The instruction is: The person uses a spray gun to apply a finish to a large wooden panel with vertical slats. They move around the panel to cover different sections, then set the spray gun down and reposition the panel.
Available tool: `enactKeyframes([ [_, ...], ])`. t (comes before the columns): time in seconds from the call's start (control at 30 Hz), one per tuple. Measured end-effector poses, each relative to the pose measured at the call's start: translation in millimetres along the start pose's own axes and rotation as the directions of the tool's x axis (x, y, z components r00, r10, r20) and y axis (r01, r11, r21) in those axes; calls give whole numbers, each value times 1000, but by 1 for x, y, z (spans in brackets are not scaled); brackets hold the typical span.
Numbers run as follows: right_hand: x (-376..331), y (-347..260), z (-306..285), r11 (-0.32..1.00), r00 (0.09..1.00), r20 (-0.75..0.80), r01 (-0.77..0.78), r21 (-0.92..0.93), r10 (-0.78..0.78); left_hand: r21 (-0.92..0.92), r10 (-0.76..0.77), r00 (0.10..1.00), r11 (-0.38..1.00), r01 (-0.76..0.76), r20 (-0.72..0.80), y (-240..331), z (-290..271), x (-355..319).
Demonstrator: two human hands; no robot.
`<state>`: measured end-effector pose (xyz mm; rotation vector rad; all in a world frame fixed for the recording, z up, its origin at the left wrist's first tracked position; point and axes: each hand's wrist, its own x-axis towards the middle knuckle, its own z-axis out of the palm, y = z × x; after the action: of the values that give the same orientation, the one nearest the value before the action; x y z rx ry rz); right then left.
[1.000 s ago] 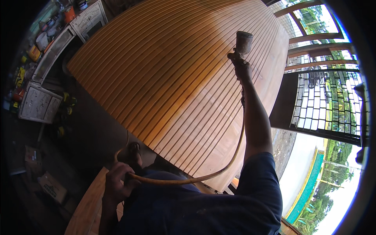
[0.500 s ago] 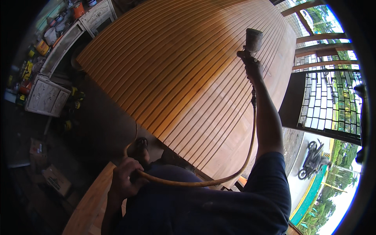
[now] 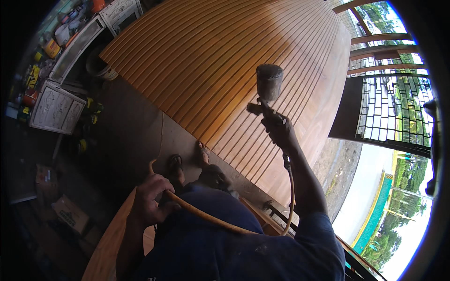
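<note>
My right hand (image 3: 280,132) grips a spray gun (image 3: 269,86) with a grey, stained cup on top. The gun is held above a large grooved wooden panel (image 3: 187,70). Orange-brown finish covers the panel's left and middle part; its right part is paler bare-looking wood. From the gun's handle a yellowish air hose (image 3: 215,223) loops down and across my body. My left hand (image 3: 153,199) is closed around that hose near my waist, and the hose trails on toward the floor.
At left stand a worn white cabinet (image 3: 56,107) with cans and bottles, and a bucket (image 3: 101,70) by the panel's corner. A cardboard box (image 3: 70,214) lies lower left. Another wooden piece (image 3: 110,243) is beside my left arm. Window grilles (image 3: 396,107) line the right, above a road.
My right hand has drawn the spray gun left and nearer to me. My left hand still holds the hose. My feet now show by the panel edge, and the motorcycle outside is gone.
</note>
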<state>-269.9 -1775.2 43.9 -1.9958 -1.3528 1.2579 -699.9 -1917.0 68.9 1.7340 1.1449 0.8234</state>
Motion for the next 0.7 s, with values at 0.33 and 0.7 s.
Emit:
enactKeyframes([
  [0.33, 59, 9, -22, 959, 945, -243, 162, -234, -219, 12, -35, 999, 999, 35, -15, -1, -9, -9],
  [0.7, 25, 14, 0, 998, 973, -222, 54, -24, -58, 10, -29, 1000, 1000, 29, -2, 2, -18, -9],
])
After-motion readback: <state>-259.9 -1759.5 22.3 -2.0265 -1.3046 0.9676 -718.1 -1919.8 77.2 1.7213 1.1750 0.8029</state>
